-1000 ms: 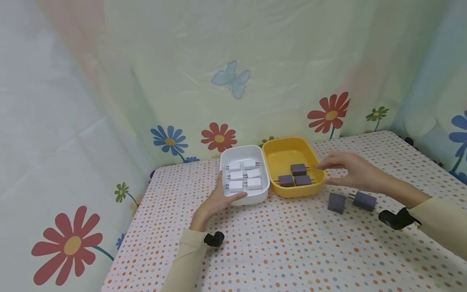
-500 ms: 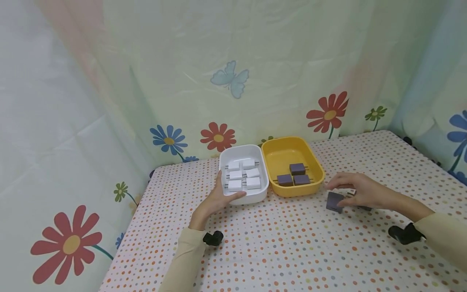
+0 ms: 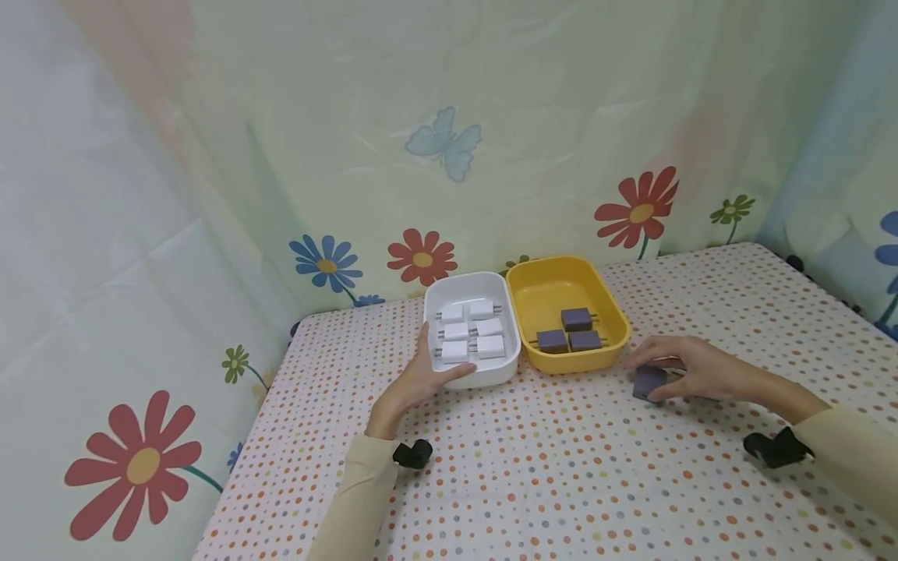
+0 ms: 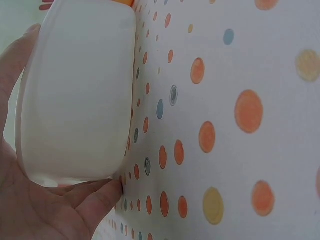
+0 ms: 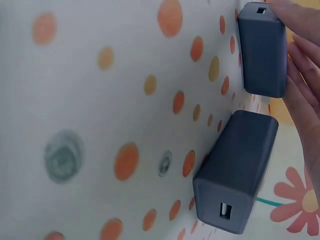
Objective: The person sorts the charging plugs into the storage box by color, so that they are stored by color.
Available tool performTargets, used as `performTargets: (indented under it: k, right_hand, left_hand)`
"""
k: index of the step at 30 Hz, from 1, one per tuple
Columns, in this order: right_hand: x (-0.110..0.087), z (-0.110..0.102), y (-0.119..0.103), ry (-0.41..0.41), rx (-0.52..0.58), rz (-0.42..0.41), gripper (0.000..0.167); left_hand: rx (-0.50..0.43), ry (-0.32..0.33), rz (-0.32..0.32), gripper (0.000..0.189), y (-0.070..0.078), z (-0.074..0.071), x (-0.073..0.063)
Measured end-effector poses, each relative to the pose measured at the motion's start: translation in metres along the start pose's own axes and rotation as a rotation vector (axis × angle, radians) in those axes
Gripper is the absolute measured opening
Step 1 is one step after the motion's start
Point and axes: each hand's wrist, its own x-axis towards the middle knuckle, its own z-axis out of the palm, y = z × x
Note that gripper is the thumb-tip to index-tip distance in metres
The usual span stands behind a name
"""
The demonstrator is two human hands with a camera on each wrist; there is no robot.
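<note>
In the head view my left hand grips the near left corner of a white plastic box. Its thumb lies along the front and its fingers along the left side. Several white plug chargers lie inside in two columns. My right hand pinches a dark purple-grey USB charger on the table, thumb on the near side and fingers on the far side. A second dark charger, mostly hidden behind the hand in the head view, lies beside it in the right wrist view.
A yellow plastic box stands against the white one's right side. Three dark chargers sit in its near part. A dotted cloth covers the table, and a flowered curtain hangs behind and at the sides.
My right hand has moved from the yellow box's right edge, right and nearer, onto the loose dark charger and now pinches it. The left hand stays on the white box.
</note>
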Motion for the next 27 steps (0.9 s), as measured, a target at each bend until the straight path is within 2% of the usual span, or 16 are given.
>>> performTargets:
  k: [3,8,11,15,19,27]
  right_hand:
    - [-0.002,0.003,-0.003,0.006,-0.011,0.035,0.043]
    - [-0.006,0.01,-0.015,0.005,-0.056,0.083,0.04]
    - [-0.009,0.012,-0.02,-0.01,-0.064,0.063,0.041]
    - [-0.013,0.009,-0.02,-0.04,-0.079,0.02,0.046]
    - [-0.015,0.007,-0.015,-0.065,-0.084,0.019,0.049]
    - [-0.014,0.014,-0.014,0.016,-0.117,-0.028,0.044]
  left_hand:
    - [-0.014,-0.002,0.006,0.114,-0.001,0.001,0.0]
    - [0.004,0.008,-0.038,0.118,-0.001,0.002,-0.001]
    - [0.01,0.011,-0.035,0.118,0.001,0.002,-0.001]
    - [-0.007,0.003,0.013,0.115,0.0,0.001,0.0]
    - [-0.01,-0.005,0.023,0.113,-0.001,0.002,0.001]
    - [-0.006,0.004,0.017,0.113,-0.001,0.001,0.0]
